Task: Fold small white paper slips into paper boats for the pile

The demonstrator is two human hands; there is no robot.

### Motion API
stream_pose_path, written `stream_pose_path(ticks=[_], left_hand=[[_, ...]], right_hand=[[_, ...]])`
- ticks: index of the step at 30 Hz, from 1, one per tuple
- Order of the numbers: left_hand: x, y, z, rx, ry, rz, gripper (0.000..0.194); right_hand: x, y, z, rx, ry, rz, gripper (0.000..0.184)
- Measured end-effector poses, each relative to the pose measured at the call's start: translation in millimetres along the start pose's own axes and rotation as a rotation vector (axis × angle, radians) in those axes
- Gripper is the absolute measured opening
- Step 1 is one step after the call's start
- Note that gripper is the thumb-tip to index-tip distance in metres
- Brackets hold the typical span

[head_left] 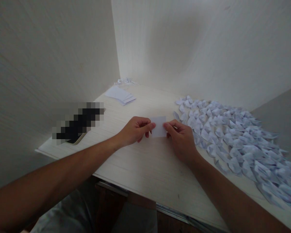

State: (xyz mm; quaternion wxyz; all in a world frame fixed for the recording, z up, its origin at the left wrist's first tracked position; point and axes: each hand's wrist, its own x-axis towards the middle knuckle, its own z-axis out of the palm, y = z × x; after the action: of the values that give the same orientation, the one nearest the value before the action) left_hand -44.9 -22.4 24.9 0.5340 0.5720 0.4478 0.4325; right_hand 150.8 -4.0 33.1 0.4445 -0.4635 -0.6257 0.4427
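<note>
Probably a home nook, with a pale tabletop against plain walls.

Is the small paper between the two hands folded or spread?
Spread: the paper shows as a flat, near-square sheet, held at opposite edges by the left hand and right hand.

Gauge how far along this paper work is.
Looks done: many folded paper pieces massed on the table, at right. In hand: one small sheet between the left hand and right hand, no fold visible. Apparently left: the flat sheets at the back left, too overlapped to count.
</note>
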Motion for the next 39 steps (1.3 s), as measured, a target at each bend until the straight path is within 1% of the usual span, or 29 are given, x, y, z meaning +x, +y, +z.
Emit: stream_pose_path(ticks=[6, 14, 16, 17, 18, 20, 21, 22, 26, 28, 34, 39], left_hand=[[-3, 4, 1.7, 0.053, 0.027, -0.017, 0.042], [-2, 1, 1.3, 0.133, 0.032, -0.016, 0.047], [-1, 0, 2.0, 0.084, 0.048, 0.011, 0.042], [-1, -1, 2.4, 0.032, 0.059, 0.037, 0.038], [-1, -2, 2.7, -0.031, 0.069, 0.068, 0.038], [-3, -3, 3.2, -0.124, 0.087, 0.141, 0.054], [-4, -4, 3.3, -0.122, 0.096, 0.177, 0.057], [-5, -4, 3.4, -0.083, 0.109, 0.209, 0.055], [-8, -6, 3.1, 0.195, 0.155, 0.332, 0.027], [-8, -7, 2.3, 0.260, 0.160, 0.378, 0.023], [-6, -7, -0.2, 0.278, 0.195, 0.421, 0.019], [-6, -6, -0.4, 0.271, 0.193, 0.474, 0.016]], right_hand=[[0, 3, 1, 0.069, -0.045, 0.031, 0.026], [0, 9, 3, 0.194, -0.071, 0.101, 0.027], [1, 10, 3, 0.220, -0.057, 0.111, 0.028], [1, 10, 3, 0.231, -0.049, 0.120, 0.028], [1, 10, 4, 0.244, -0.035, 0.132, 0.028], [1, 9, 5, 0.280, 0.000, 0.167, 0.028], [1, 8, 5, 0.306, 0.017, 0.187, 0.027], [1, 7, 6, 0.333, 0.030, 0.207, 0.027], [1, 3, 7, 0.408, 0.047, 0.266, 0.025], [1, 2, 7, 0.415, 0.047, 0.274, 0.026], [0, 4, 6, 0.366, 0.006, 0.244, 0.028], [0, 3, 5, 0.380, 0.012, 0.235, 0.027]])
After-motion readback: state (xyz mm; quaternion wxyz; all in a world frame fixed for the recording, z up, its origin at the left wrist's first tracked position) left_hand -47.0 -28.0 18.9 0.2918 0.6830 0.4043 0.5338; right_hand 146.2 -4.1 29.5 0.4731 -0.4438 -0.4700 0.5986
